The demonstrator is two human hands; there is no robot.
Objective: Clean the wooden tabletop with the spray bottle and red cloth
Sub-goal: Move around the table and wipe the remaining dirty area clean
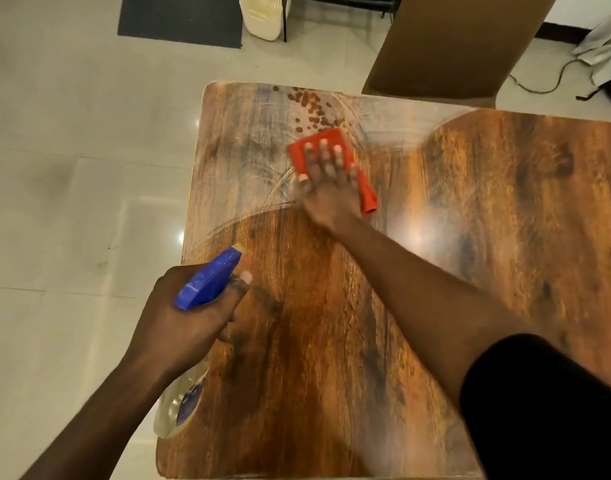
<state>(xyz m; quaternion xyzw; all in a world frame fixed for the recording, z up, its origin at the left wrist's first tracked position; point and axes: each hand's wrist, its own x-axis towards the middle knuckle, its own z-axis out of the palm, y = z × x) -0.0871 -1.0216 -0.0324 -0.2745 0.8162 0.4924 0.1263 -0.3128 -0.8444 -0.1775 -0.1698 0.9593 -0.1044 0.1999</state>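
Observation:
The wooden tabletop (331, 323) fills the middle of the view, with a wet smeared patch across its far left part. My right hand (326, 183) lies flat, fingers spread, pressing the folded red cloth (331, 143) onto that wet patch. Just beyond the cloth, several droplets (309, 105) sit near the far edge. My left hand (193, 313) grips the spray bottle by its neck at the table's left edge. The bottle's blue trigger head (210, 280) points toward the far side, and its clear body (179, 403) hangs below my wrist.
A brown chair back (449, 46) stands at the table's far side. On the pale tiled floor lie a dark mat (181, 19), a white container (262, 15) and a cable (539, 81) at the far right.

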